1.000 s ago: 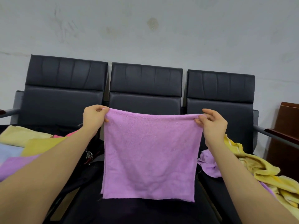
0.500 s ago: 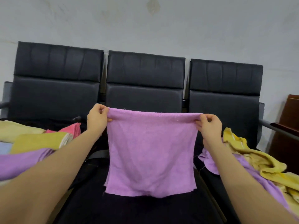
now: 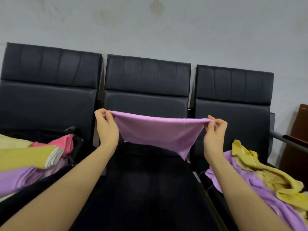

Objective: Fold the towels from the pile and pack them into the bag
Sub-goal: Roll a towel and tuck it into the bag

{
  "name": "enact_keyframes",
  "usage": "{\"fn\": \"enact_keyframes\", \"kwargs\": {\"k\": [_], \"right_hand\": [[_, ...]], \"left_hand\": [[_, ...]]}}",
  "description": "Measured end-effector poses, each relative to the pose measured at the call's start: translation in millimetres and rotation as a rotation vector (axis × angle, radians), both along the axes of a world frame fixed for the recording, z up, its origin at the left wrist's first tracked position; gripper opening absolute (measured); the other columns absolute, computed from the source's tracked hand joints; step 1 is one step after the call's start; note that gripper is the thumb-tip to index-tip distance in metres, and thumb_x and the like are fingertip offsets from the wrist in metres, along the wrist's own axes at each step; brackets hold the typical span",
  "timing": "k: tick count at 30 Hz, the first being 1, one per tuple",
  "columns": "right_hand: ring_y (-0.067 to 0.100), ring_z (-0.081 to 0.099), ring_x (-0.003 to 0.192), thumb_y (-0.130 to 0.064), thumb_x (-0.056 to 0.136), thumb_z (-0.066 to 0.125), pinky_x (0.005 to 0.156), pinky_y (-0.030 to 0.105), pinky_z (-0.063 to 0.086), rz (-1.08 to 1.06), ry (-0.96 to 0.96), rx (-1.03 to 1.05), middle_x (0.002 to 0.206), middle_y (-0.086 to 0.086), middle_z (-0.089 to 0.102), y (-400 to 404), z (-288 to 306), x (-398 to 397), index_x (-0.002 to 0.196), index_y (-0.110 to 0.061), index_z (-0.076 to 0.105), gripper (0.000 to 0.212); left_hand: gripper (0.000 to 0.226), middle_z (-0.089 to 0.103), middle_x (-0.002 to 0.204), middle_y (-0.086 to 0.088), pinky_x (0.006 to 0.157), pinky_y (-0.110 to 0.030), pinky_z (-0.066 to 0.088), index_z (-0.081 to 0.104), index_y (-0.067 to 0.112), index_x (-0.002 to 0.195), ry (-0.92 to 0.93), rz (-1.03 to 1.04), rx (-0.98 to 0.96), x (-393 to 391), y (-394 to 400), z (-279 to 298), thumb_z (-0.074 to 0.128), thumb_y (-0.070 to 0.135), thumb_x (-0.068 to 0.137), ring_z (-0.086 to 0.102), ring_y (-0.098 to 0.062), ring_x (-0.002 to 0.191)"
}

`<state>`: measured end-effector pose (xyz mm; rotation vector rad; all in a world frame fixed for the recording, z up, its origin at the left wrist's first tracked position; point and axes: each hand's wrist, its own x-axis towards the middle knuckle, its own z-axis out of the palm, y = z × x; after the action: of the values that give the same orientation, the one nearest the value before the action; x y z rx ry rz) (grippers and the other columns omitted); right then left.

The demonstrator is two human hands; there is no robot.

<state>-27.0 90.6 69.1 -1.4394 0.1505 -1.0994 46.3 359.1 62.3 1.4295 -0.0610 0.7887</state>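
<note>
Purple towel [image 3: 156, 132], stretched between both hands

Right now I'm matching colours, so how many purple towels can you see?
3: one purple towel stretched between both hands over the middle seat, one folded in the stack at left, one crumpled in the pile at right. More may be hidden underneath.

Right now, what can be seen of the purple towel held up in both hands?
The purple towel looks like soft terry cloth, plain lilac with no pattern. It is spread in the air above the middle black seat, touching nothing else. The left hand pinches one top corner and the right hand pinches the other. The top edge sags slightly between them. The cloth below hangs unevenly, drawn up on the left and tapering to a point at lower right.
</note>
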Motion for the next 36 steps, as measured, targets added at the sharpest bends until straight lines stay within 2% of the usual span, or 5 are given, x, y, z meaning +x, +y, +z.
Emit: {"fn": "enact_keyframes", "kwargs": {"k": [4,14,27,33,36], "right_hand": [[0.011,0.050,0.084,-0.014,0.102,0.039,0.067,0.016,0.038,-0.119,0.133,-0.058,0.091,-0.004,0.051,7.2,-42.7,-21.6,0.103,-0.015,0.039,0.002],[0.023,0.049,0.082,-0.011,0.095,0.046,0.090,0.047,0.041,-0.208,0.478,-0.084,0.074,-0.002,0.050,5.4,-125.9,-38.5,0.087,-0.012,0.050,0.009],[0.009,0.046,0.066,-0.010,0.098,0.044,0.058,0.023,0.036,-0.133,0.541,-0.226,0.074,-0.003,0.051,-12.1,-144.2,11.0,0.094,-0.008,0.050,0.008],[0.015,0.050,0.068,-0.006,0.096,0.044,0.058,0.020,0.035,-0.132,0.558,-0.270,0.071,-0.003,0.051,-22.1,-149.0,50.7,0.092,-0.006,0.053,0.010],[0.026,0.056,0.085,-0.009,0.095,0.046,0.075,0.030,0.038,-0.176,0.660,-0.362,0.081,0.000,0.057,-20.0,-155.8,62.8,0.092,-0.011,0.056,0.010]], "left_hand": [[0.005,0.056,0.102,-0.004,0.083,-0.032,0.043,0.042,0.021,0.103,0.074,0.028,0.081,-15.3,11.0,-51.3,0.038,0.023,0.102,0.054,-0.018,0.095],[0.012,0.057,0.081,-0.006,0.084,-0.045,0.041,0.057,0.011,0.093,0.325,0.139,0.549,-40.4,45.2,-142.3,0.050,0.020,0.096,0.054,-0.035,0.087],[0.015,0.064,0.082,-0.005,0.081,-0.036,0.025,0.062,0.010,0.090,0.303,0.279,1.051,27.2,35.0,-157.8,0.051,0.019,0.096,0.052,-0.027,0.086],[0.019,0.060,0.075,-0.013,0.074,-0.042,0.030,0.056,0.003,0.083,0.364,0.336,1.187,63.2,20.6,-166.2,0.052,0.015,0.096,0.050,-0.033,0.076],[0.016,0.056,0.077,-0.022,0.067,-0.046,0.038,0.056,-0.003,0.083,0.358,0.379,1.273,65.1,15.6,-175.4,0.067,0.008,0.086,0.053,-0.039,0.074]]}}
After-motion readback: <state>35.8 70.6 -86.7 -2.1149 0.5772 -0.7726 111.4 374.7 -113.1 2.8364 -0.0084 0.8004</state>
